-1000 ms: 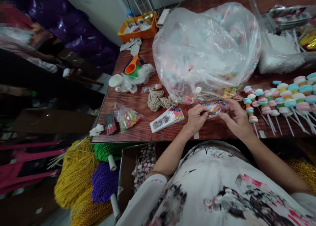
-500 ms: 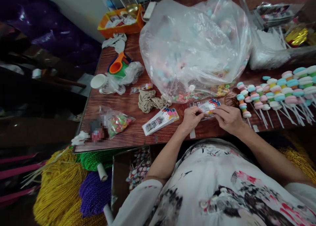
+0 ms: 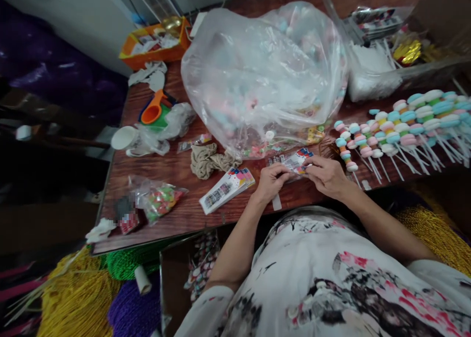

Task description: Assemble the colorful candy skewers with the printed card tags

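Near the table's front edge, both my hands are on a small clear plastic packet with a colourful printed card (image 3: 297, 159). My left hand (image 3: 271, 181) pinches its near left side, thumb and fingertips together. At the packet's right end, my right hand (image 3: 327, 176) has its fingers closed on the edge. Exactly where the fingertips grip is partly hidden. To the left of my left hand lies a fanned stack of printed cards (image 3: 225, 192). Right of my right hand are rows of pastel candy-like skewers (image 3: 406, 126) on white sticks.
A large clear bag of pastel pieces (image 3: 265, 77) fills the table behind my hands. At left lie a crumpled beige cloth (image 3: 208, 161), a white cup (image 3: 124, 138), an orange tape dispenser (image 3: 152, 112) and a small bag of colourful pieces (image 3: 162, 203). An orange bin (image 3: 152, 57) stands behind.
The camera view has turned, so the table's contents sit further left in the picture. Both hands remain on the printed packet, with only slight finger movement.
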The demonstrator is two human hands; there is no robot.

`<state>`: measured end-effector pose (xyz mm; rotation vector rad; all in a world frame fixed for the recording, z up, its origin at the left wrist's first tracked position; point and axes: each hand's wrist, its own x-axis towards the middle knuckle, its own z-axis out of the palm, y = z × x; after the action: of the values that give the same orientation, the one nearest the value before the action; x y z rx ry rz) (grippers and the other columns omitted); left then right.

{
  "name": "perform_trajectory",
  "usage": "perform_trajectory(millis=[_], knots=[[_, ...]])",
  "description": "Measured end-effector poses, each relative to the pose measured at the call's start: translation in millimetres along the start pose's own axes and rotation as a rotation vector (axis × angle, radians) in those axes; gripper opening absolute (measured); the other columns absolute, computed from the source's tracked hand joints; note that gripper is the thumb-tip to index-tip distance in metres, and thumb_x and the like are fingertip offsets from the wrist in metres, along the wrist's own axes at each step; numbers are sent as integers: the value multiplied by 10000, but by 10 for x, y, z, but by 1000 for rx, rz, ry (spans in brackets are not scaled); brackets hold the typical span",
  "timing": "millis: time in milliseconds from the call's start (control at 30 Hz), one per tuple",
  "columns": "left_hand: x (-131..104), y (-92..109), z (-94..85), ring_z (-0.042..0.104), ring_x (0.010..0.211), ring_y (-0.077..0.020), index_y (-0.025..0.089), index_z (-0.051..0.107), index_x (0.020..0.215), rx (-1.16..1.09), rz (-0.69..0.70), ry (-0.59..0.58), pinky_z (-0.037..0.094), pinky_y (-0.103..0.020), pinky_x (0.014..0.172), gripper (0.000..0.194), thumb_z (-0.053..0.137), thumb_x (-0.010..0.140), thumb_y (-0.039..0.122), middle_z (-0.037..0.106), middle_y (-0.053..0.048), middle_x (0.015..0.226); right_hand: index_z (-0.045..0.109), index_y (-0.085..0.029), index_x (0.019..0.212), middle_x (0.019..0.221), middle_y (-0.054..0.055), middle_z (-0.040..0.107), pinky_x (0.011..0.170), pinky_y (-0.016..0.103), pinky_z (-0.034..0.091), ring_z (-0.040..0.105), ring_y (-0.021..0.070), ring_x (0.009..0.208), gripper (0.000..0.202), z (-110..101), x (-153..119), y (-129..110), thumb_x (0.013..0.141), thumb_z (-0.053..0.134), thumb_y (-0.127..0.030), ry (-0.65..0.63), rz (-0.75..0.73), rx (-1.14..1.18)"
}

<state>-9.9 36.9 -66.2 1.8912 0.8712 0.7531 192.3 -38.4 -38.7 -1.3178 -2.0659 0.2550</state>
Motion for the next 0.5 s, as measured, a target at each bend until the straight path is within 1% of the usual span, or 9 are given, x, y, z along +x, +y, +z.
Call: perform_trajectory(millis=[67, 133, 167, 200, 233, 300, 367, 433, 500], knots=[[11, 15, -15, 588, 662, -114, 174, 721, 722, -6, -17, -1, 465, -250, 672, 154, 689, 793, 307, 660, -13, 693, 663, -206, 943, 1050, 83, 658, 773, 295, 508, 633, 163, 910, 190, -113, -88, 14, 904, 487, -144, 76, 48, 74], [21, 23, -38, 596, 670, -116, 175, 722, 721, -20, -38, -2, 470, -252, 677, 156, 693, 789, 312, 669, -16, 703, 661, -222, 987, 1053, 77, 652, 799, 310, 515, 631, 169, 937, 199, -305, -256, 62, 892, 508, -136, 180, 113, 79], [27, 23, -51, 600, 674, -117, 175, 723, 723, -28, -44, -3, 472, -252, 680, 155, 694, 788, 313, 674, -18, 710, 666, -232, 979, 1048, 73, 655, 800, 322, 514, 629, 177, 936, 204, -421, -363, 102, 882, 518, -131, 218, 137, 23], [34, 22, -63, 604, 676, -117, 175, 726, 727, -34, -48, -7, 474, -252, 681, 153, 694, 789, 312, 679, -20, 717, 678, -242, 949, 1050, 72, 659, 782, 334, 508, 623, 185, 919, 207, -543, -477, 149, 867, 529, -124, 221, 133, -101], [44, 19, -73, 607, 678, -117, 177, 730, 734, -37, -50, -15, 475, -251, 681, 149, 691, 792, 309, 684, -21, 723, 691, -252, 930, 1054, 69, 666, 772, 350, 492, 612, 199, 914, 219, -664, -589, 200, 846, 543, -114, 162, 129, -264], [71, 16, -86, 609, 677, -115, 183, 740, 749, -39, -45, -37, 475, -247, 678, 139, 683, 799, 299, 689, -20, 727, 704, -267, 918, 1073, 59, 680, 753, 370, 450, 589, 223, 930, 233, -880, -777, 297, 809, 579, -104, -19, 68, -532], [106, 22, -88, 604, 666, -111, 187, 746, 747, -38, -36, -51, 472, -240, 669, 134, 680, 801, 291, 685, -17, 714, 702, -282, 933, 1110, 40, 686, 776, 390, 412, 569, 238, 981, 249, -1042, -889, 372, 791, 605, -103, -155, -11, -679], [142, 41, -88, 594, 652, -108, 186, 750, 739, -35, -30, -55, 467, -234, 654, 135, 680, 799, 284, 678, -16, 698, 699, -286, 944, 1157, 42, 679, 786, 410, 378, 550, 246, 1009, 250, -1155, -925, 442, 783, 625, -110, -194, -67, -733], [169, 68, -97, 591, 651, -108, 181, 756, 746, -32, -22, -61, 461, -231, 648, 136, 670, 805, 269, 675, -19, 693, 703, -271, 944, 1181, 82, 668, 761, 419, 349, 539, 247, 990, 229, -1233, -915, 530, 781, 641, -122, -194, -113, -750]])
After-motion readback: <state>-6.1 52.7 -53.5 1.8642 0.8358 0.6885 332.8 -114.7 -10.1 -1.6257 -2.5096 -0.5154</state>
